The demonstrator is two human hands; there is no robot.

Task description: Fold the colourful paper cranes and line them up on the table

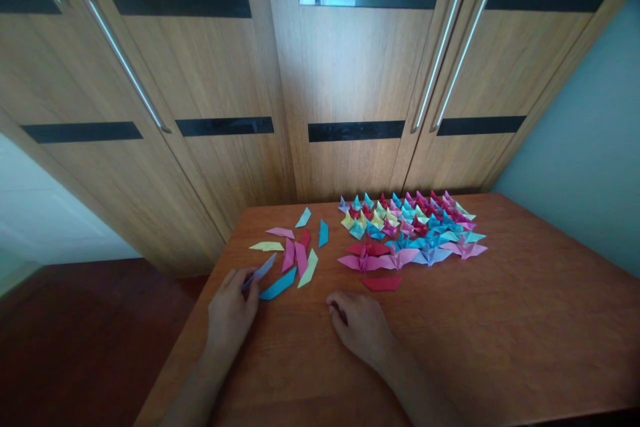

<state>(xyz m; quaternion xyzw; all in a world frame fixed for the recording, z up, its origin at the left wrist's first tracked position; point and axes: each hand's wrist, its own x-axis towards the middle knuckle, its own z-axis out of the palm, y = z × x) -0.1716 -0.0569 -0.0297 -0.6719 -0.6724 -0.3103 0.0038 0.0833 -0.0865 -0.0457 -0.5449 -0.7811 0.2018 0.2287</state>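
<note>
1. My left hand point(231, 310) pinches the lilac strip point(266, 267) between thumb and fingers, left of the paper cranes point(431, 254).
2. My right hand point(361, 325) curls loosely, nearer me than the cranes; its contents I can't tell.
3. A red strip point(383, 283) lies just my side of the cranes.

We hold a narrow lavender folded-paper strip point(263, 268) by its near end in our left hand point(231, 305), its far end slanting rightward.
</note>
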